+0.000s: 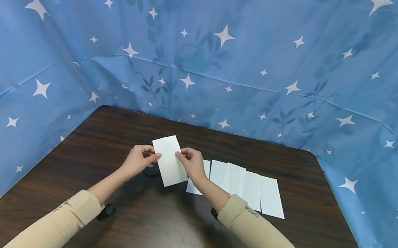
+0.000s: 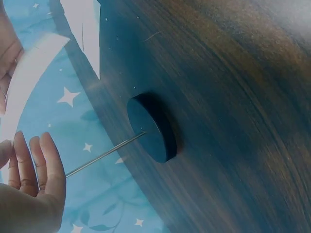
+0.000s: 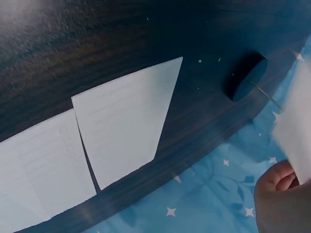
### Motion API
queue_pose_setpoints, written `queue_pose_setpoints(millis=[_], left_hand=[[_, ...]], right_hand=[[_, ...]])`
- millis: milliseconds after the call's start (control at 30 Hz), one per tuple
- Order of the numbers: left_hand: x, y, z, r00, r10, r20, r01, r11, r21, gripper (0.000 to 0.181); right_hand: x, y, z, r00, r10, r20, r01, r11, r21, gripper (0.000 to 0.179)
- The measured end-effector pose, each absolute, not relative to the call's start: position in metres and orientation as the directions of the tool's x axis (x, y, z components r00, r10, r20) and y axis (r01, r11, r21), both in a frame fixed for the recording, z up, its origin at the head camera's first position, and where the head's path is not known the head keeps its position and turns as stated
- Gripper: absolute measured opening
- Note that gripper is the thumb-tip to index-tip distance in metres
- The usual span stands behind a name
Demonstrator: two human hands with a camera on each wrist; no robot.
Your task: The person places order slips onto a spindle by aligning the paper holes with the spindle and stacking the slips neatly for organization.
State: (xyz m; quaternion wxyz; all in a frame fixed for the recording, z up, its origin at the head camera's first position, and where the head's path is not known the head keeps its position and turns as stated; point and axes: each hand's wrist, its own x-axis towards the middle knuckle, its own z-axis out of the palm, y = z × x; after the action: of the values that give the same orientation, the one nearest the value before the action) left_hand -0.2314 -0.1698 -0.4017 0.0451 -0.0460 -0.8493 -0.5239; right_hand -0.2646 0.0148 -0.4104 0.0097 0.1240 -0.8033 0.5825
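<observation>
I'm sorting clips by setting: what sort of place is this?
Probably a makeshift indoor booth or work corner: creased blue star-print fabric hangs around a dark wood-grain table, and paper sheets lie on the tabletop. The wider room is out of view.

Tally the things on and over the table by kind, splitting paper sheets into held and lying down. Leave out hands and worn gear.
Held sheet: 1
Lying sheets: 5 visible, overlaps could hide more
Black round base with thin rod: 1
Total: 7 visible
</observation>
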Motion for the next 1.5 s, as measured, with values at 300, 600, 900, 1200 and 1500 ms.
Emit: queue_pose_setpoints(millis=[300,600,900,1200,1500], left_hand=[[-0.230,-0.178,-0.398,-0.990,-0.002,0.139,0.125,0.434,0.892,0.019],[-0.232,-0.198,-0.389,-0.984,-0.101,0.148,0.086,0.461,0.883,0.034],[-0.238,-0.207,-0.391,-0.986,-0.124,0.114,0.046,0.450,0.892,0.040],[-0.247,-0.201,-0.390,-0.990,-0.122,0.072,0.012,0.438,0.899,0.041],[-0.250,-0.190,-0.391,-0.975,-0.215,0.059,-0.049,0.463,0.885,0.034]], right_hand=[[-0.267,0.006,-0.403,-0.962,-0.201,0.184,-0.245,0.340,-0.908,0.016],[-0.275,-0.004,-0.397,-0.960,-0.210,0.186,-0.248,0.328,-0.911,0.017],[-0.278,-0.012,-0.396,-0.974,-0.194,0.115,-0.172,0.309,-0.936,0.019],[-0.280,-0.017,-0.398,-0.978,-0.199,0.056,-0.115,0.295,-0.949,0.020],[-0.278,-0.019,-0.401,-0.978,-0.204,0.031,-0.095,0.315,-0.944,0.019]])
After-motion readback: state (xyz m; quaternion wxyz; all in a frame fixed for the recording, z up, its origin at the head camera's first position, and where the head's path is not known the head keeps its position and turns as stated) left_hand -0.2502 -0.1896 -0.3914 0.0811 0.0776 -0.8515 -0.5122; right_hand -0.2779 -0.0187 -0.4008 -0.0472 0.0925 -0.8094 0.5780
